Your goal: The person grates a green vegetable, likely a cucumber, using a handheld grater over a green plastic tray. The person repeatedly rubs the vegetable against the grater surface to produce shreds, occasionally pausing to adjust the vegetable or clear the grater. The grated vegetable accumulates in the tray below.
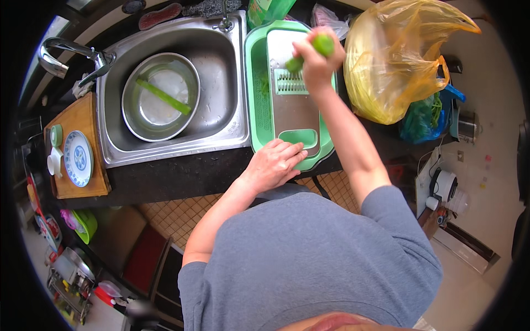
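A flat grater (295, 113) with a metal plate and green toothed insert lies lengthwise over a green plastic basin (256, 132) with a perforated basket inside. My left hand (275, 163) holds the grater's near end, by its oval handle opening, against the basin rim. My right hand (321, 68) grips a green vegetable stem (324, 44), blurred, over the far part of the grater, just beyond the teeth. Green shreds (265, 86) show in the basket left of the grater. Another long green stem (163, 97) rests in a round metal bowl (131, 120) with water in it.
The bowl stands in a steel sink (215, 82) with a faucet (74, 51) at left. On a wooden board (93, 173) sits a blue-patterned plate (78, 159). A full yellow plastic bag (377, 70) stands close by my right hand, with a blue bag (422, 118) beside it.
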`<state>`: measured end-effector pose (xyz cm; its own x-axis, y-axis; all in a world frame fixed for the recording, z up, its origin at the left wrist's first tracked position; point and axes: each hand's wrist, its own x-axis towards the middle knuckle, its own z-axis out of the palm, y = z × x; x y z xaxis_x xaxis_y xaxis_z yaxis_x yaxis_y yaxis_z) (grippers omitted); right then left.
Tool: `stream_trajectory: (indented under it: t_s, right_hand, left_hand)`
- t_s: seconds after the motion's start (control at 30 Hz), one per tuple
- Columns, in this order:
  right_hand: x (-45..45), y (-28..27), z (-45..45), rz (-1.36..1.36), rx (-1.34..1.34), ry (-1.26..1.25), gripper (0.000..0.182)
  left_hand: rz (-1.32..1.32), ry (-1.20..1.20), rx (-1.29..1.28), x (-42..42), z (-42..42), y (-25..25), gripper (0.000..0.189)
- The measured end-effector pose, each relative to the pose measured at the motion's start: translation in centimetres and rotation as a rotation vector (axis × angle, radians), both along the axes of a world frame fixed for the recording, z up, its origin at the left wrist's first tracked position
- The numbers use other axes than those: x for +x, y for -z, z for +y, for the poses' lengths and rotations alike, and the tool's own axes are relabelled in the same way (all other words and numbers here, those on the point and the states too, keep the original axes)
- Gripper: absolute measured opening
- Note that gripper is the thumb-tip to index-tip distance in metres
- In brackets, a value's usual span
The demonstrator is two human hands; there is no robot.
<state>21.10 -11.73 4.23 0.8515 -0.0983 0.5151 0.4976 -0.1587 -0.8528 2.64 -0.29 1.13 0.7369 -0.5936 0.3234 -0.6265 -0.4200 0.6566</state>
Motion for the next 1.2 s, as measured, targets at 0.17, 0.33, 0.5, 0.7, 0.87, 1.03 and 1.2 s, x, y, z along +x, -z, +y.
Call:
stream_trajectory:
  t_s: [0.17, 0.33, 0.5, 0.7, 0.87, 1.03, 1.2]
  right_hand:
    - [-11.8, 0.5, -3.5, 0.054, 0.035, -0.227, 0.02]
    - [-0.5, 0.0, 0.4, 0.035, 0.027, 0.028, 0.02]
    - [-7.2, 0.1, -1.8, 0.148, 0.118, -0.124, 0.015]
    - [-4.5, 0.9, -0.5, 0.108, 0.048, -0.035, 0.019]
    - [0.3, 0.7, -0.9, 0.016, 0.0, -0.007, 0.018]
    - [-11.9, 0.3, -3.7, 0.167, 0.047, -0.191, 0.02]
    - [0.6, -0.4, 0.0, 0.067, 0.09, -0.058, 0.019]
  left_hand:
    - [0.038, 0.004, 0.008, -0.1, -0.1, -0.1, 0.047]
    - [-0.006, -0.014, -0.013, 0.2, -0.2, -0.3, 0.047]
    - [-0.001, -0.02, -0.016, -0.2, 0.0, 0.0, 0.048]
    - [0.028, -0.009, 0.013, -0.3, 0.0, -0.1, 0.05]
    - [-0.013, -0.009, 0.002, 0.1, -0.1, -0.2, 0.049]
    - [0.03, -0.012, 0.007, -0.5, -0.1, 0.0, 0.048]
    - [0.015, -0.009, -0.008, 0.0, -0.2, -0.2, 0.048]
